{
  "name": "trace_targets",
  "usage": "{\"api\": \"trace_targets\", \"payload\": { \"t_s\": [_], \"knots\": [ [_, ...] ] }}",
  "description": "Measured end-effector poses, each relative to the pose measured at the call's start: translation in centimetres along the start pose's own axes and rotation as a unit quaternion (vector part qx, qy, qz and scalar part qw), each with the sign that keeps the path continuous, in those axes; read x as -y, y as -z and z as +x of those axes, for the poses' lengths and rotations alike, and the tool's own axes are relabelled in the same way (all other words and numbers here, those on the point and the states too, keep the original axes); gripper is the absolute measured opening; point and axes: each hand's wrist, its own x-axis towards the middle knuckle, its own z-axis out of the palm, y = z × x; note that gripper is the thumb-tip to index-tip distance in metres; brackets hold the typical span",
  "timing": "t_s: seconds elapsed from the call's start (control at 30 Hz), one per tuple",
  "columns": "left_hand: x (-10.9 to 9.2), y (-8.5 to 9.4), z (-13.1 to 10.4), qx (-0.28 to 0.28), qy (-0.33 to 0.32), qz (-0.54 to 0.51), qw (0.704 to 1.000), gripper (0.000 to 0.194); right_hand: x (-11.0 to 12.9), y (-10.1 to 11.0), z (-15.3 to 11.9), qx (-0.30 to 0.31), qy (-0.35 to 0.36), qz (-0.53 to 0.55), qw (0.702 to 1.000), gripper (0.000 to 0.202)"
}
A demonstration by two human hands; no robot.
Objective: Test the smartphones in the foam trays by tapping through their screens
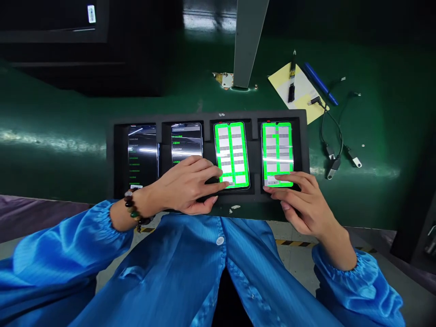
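Note:
Several phones lie face up in the slots of a black foam tray [235,201]. My left hand [190,186] reaches over the second phone [186,141] with its fingers extended, a fingertip at the lower edge of the third phone [232,154]. That screen shows a green and white grid. My right hand [304,200] rests fingertips on the lower part of the rightmost phone [277,152], whose screen has a similar grid partly filled green. The leftmost phone [143,156] shows a dark list with green lines. Neither hand grips anything.
Right of the tray are a yellow paper [279,81], a black pen [292,81], a blue pen [320,84] and black cables [340,131] with plugs. A grey metal post [250,45] stands behind the tray. A dark box-like stack [85,63] fills the back left.

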Motion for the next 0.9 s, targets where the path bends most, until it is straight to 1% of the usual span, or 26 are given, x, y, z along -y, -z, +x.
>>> {"api": "trace_targets", "payload": {
  "t_s": [0.1,0.2,0.27,0.43,0.53,0.6,0.67,0.77,0.83,0.9],
  "knots": [
    [-0.2,-0.2,-0.3,0.007,-0.012,-0.011,1.0,0.037,-0.2,0.0,-0.5,-0.007,-0.01,-0.008,1.0,0.031],
    [-0.1,-0.3,-0.4,0.005,0.0,0.001,1.0,0.037,-0.3,-0.1,-0.3,-0.019,-0.012,-0.016,1.0,0.03],
    [0.0,-0.1,-0.5,0.006,0.001,0.003,1.0,0.037,-0.3,-0.2,0.0,-0.017,-0.004,-0.011,1.0,0.031],
    [0.1,0.4,-0.5,0.008,-0.006,0.005,1.0,0.033,-0.3,-0.2,0.3,-0.014,-0.037,-0.032,0.999,0.038],
    [0.2,0.4,-0.4,0.018,-0.004,0.001,1.0,0.034,-0.7,0.2,0.1,-0.017,-0.033,-0.029,0.999,0.038],
    [0.6,0.4,-0.5,0.004,0.024,0.025,0.999,0.034,-1.1,0.6,-0.3,-0.038,-0.051,-0.041,0.997,0.039],
    [1.2,0.3,-0.6,-0.022,0.058,0.063,0.996,0.033,-1.7,0.9,-0.6,-0.065,-0.088,-0.057,0.992,0.037],
    [1.8,0.2,-0.4,-0.037,0.063,0.089,0.993,0.034,-2.4,1.1,-0.7,-0.093,-0.136,-0.072,0.984,0.033],
    [1.8,0.0,0.2,-0.029,0.051,0.083,0.995,0.036,-2.4,0.9,-0.2,-0.087,-0.137,-0.074,0.984,0.033],
    [1.5,-0.3,1.1,-0.007,0.049,0.072,0.996,0.039,-2.1,0.5,0.8,-0.059,-0.118,-0.07,0.989,0.038]
  ]
}}
